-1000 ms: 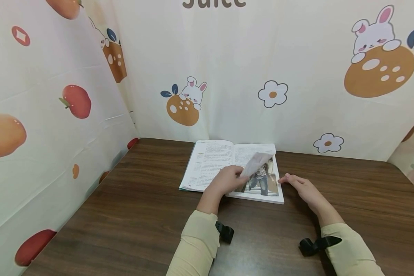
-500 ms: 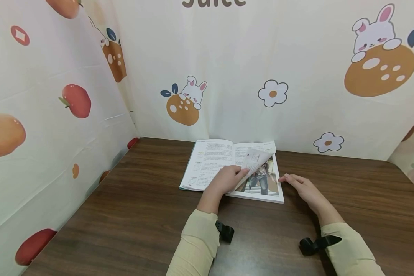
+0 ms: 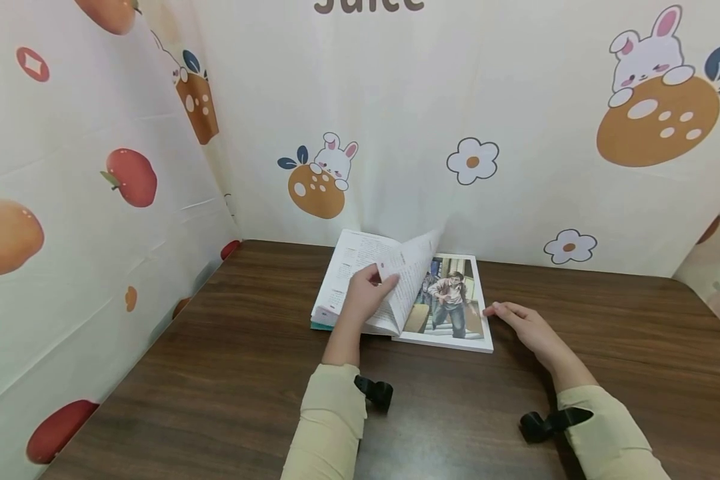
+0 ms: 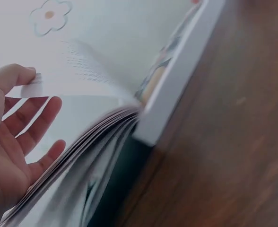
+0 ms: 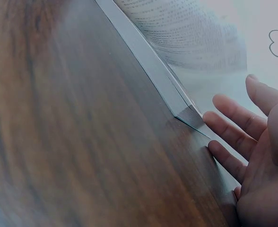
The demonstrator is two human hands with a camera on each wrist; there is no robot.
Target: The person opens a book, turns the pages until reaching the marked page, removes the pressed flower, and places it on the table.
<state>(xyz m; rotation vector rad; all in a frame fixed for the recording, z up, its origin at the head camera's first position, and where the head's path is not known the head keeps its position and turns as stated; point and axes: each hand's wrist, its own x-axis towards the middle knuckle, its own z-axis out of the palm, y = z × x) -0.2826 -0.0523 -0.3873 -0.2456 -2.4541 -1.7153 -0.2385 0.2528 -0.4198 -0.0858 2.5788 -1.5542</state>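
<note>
An open book lies on the table, its right side showing a picture of a running figure. Between thumb and fingers my left hand pinches a printed page, which stands raised and bent over toward the left side. In the left wrist view the thumb lies on top of that page, with the stacked page edges below. My right hand stays at the book's right edge, fingers extended; in the right wrist view the fingertips are at the corner of the page block.
The brown wooden table surrounds the book. Behind it hangs a pale curtain printed with rabbits, fruit and flowers, close to the book's far edge. Black straps with small cameras sit on both wrists.
My left hand has moved left and slightly away, carrying the page over from the right side. More of the picture shows now. The right hand has kept its place.
</note>
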